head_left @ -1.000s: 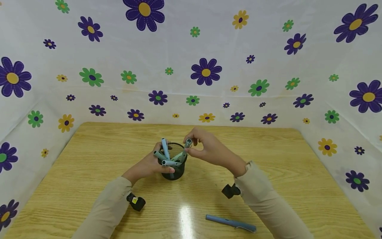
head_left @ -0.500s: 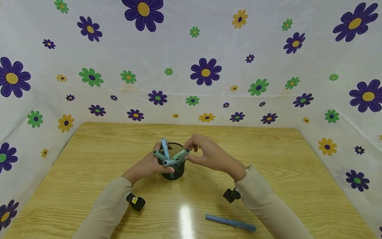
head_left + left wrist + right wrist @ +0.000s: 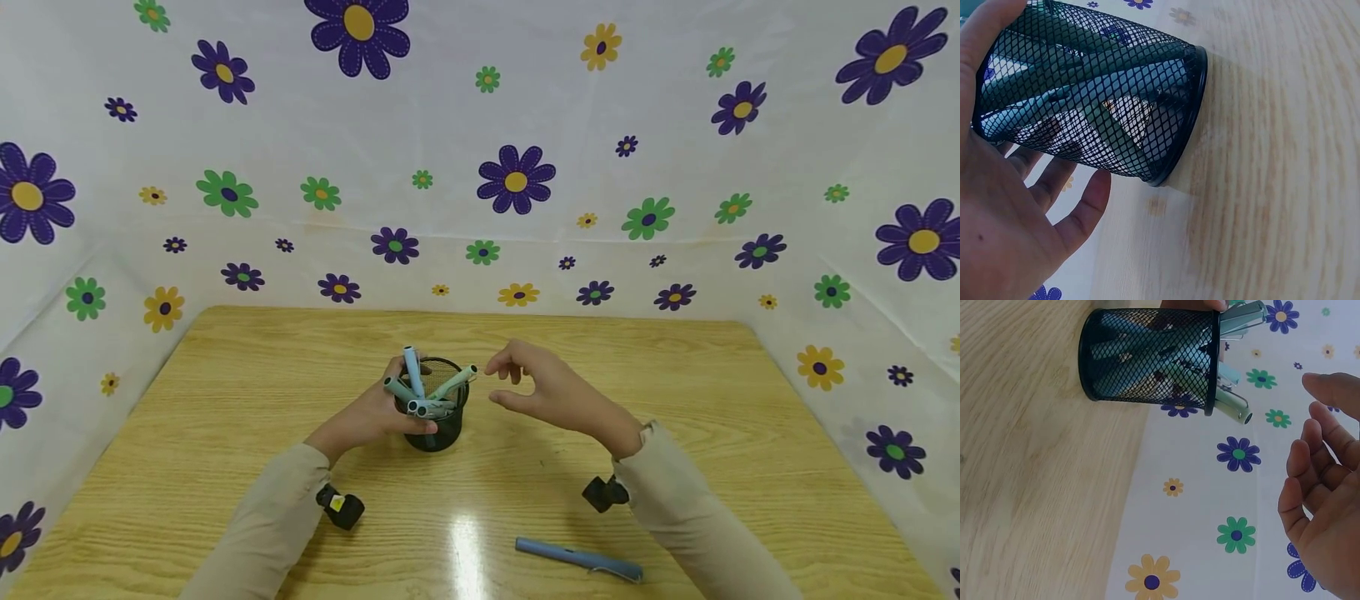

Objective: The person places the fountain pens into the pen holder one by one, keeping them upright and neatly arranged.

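A black mesh pen holder stands on the table with several pens in it. A light green pen leans to the right over its rim, a light blue pen rises at the back left, and a dark green pen leans left. My left hand grips the holder from the left, thumb in front and fingers behind. To the right of the holder my right hand is apart from it, fingers loosely bent and holding nothing. In the right wrist view the holder lies beyond the right hand.
A blue pen with a clip lies on the wooden table near its front edge. White cloth walls with printed flowers enclose the back and sides. A wrist camera sits at each sleeve.
My right hand has lowered a greyish-green pen into the holder and let it go. It has then drawn back to the right. The left hand keeps its grip.
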Demonstrator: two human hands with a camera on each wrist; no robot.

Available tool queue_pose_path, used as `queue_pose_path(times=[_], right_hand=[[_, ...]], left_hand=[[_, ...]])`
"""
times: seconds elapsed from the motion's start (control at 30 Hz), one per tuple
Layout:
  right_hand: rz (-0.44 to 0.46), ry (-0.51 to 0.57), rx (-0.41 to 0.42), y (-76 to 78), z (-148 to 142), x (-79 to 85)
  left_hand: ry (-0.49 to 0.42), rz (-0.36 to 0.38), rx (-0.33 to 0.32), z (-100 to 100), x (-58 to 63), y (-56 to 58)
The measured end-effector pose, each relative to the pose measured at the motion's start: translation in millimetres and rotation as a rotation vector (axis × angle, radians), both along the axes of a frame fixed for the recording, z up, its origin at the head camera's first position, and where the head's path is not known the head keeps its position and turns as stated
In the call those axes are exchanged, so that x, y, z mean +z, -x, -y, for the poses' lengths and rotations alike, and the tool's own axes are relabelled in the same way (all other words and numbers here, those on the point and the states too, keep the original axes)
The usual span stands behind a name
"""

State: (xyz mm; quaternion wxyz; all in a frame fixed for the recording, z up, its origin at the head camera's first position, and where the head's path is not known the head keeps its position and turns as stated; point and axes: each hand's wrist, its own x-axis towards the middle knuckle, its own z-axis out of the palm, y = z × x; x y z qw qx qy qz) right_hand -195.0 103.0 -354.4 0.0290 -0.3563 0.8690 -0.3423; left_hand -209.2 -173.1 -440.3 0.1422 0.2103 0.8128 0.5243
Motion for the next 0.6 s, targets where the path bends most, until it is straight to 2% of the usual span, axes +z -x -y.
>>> queue_pose_path(times=[0.4, 0.6], right_hand=[[-0.015, -0.006, -0.005, -9.7, -25.2, -9.5], [0.075, -0.052, -0.026, -19.4, -36.1, -11.7]], left_hand=[[0.003, -0.011, -0.001, -0.6, 1.1, -1.2], [0.001, -0.005, 0.002, -1.1, 0.5, -0.8]])
